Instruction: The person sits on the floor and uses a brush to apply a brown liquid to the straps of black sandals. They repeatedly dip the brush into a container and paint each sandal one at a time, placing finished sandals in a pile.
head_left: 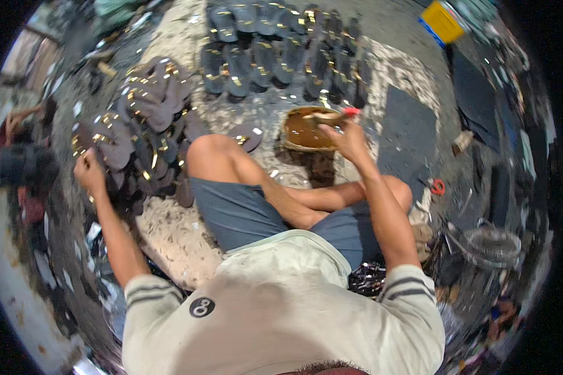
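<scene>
My left hand [90,170] is closed at the near end of a dark sandal [80,139], at the left edge of a heap of sandals [153,94] with gold-coloured trim. Fingers wrapped round a brush [327,119] with a red end, my right hand [351,139] is above the right side of a round basin [286,128]. Brown, wet-looking liquid [303,134] lies in the basin, probably glue. The brush's tip is blurred, and I cannot tell whether it touches the liquid. A single sandal [249,137] lies between my knee and the basin.
Beyond the basin, sandals [263,59] stand in two rows. A dark flat sheet [408,128] lies to the right, with red-handled scissors [438,186] nearer me. Farther right is a wire basket [491,245]. A yellow and blue box [443,24] stands far right.
</scene>
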Demonstrator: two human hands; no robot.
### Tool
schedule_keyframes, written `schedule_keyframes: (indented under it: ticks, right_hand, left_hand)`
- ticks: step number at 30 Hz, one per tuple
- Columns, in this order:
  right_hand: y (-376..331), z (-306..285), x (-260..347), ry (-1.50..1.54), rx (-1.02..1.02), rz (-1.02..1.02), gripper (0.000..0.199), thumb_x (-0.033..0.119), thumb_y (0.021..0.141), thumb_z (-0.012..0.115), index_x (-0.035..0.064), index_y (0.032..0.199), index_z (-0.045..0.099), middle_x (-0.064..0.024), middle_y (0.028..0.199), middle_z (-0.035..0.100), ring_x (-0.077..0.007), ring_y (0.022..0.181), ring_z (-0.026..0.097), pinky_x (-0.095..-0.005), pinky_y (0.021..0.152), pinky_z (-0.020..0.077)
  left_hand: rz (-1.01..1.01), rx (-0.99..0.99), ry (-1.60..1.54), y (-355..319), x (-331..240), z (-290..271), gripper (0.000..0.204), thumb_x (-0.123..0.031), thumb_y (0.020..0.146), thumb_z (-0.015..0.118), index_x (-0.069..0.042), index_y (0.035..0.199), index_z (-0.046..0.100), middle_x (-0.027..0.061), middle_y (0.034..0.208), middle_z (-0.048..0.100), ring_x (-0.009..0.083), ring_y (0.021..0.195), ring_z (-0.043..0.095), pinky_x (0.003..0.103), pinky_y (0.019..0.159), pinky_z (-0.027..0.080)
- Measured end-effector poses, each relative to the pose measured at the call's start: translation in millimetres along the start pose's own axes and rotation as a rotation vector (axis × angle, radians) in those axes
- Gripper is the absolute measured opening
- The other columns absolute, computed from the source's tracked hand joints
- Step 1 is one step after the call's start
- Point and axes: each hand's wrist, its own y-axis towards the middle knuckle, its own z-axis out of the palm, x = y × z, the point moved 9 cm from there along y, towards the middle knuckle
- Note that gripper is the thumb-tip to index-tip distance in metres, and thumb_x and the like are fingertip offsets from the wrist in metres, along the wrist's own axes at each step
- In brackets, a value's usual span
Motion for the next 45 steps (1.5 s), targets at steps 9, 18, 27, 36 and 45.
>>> schedule_keyframes:
  ticks: [9, 18, 27, 36, 45]
  right_hand:
    - [-18.4, -42.5, 53.5, 0.422, -0.366, -0.186, 0.026, 0.017, 0.084, 0.077, 0.0043, 0.105, 0.071, -0.0104, 0.101, 0.068, -0.0275, 0.098, 0.063, -0.0382, 0.089, 0.0464]
    - [-46.2, -157.1, -18.8, 0.026, -0.405, 0.168, 0.026, 0.029, 0.09, 0.068, 0.0042, 0.096, 0.07, -0.0141, 0.099, 0.068, -0.0318, 0.088, 0.062, -0.0431, 0.081, 0.0483]
    - [-77.0, -72.1, 217.8, 0.355, -0.432, -0.51, 0.029, 0.015, 0.093, 0.067, -0.001, 0.117, 0.061, -0.0156, 0.106, 0.067, -0.0301, 0.097, 0.063, -0.0358, 0.087, 0.0484]
    - [-30.1, -127.7, 188.5, 0.491, -0.352, -0.239, 0.031, 0.028, 0.096, 0.059, -0.0002, 0.109, 0.063, -0.0192, 0.101, 0.067, -0.032, 0.094, 0.065, -0.0423, 0.084, 0.0488]
    - [-47.7, -119.8, 155.1, 0.859, -0.286, -0.19, 0.025, 0.012, 0.096, 0.06, 0.0034, 0.119, 0.063, -0.0105, 0.109, 0.069, -0.0219, 0.101, 0.064, -0.0367, 0.092, 0.0479]
  left_hand:
    - [0.228, 0.414, -0.466, -194.9, -212.9, 17.4, 0.038, -0.014, 0.092, 0.063, 0.0, 0.127, 0.061, 0.0184, 0.13, 0.056, 0.0334, 0.118, 0.052, 0.039, 0.102, 0.039]
    - [-0.003, 0.626, -0.909, -178.8, -254.0, 35.3, 0.057, -0.021, 0.094, 0.065, 0.004, 0.141, 0.047, 0.0161, 0.137, 0.056, 0.0251, 0.122, 0.056, 0.035, 0.105, 0.041]
    - [-0.514, 1.065, -1.936, -247.2, -430.8, 71.8, 0.062, -0.046, 0.104, 0.037, -0.005, 0.151, 0.029, 0.0114, 0.145, 0.047, 0.0242, 0.126, 0.052, 0.04, 0.108, 0.042]
    - [-0.442, 1.343, -1.834, -290.5, -419.0, 70.5, 0.06, -0.041, 0.104, 0.041, -0.011, 0.154, 0.025, 0.0122, 0.147, 0.044, 0.0266, 0.127, 0.053, 0.039, 0.107, 0.045]
    - [-0.488, 1.225, -2.06, -272.6, -410.7, 60.5, 0.055, -0.042, 0.105, 0.039, -0.025, 0.155, 0.023, 0.0134, 0.145, 0.046, 0.0289, 0.119, 0.059, 0.05, 0.091, 0.056]
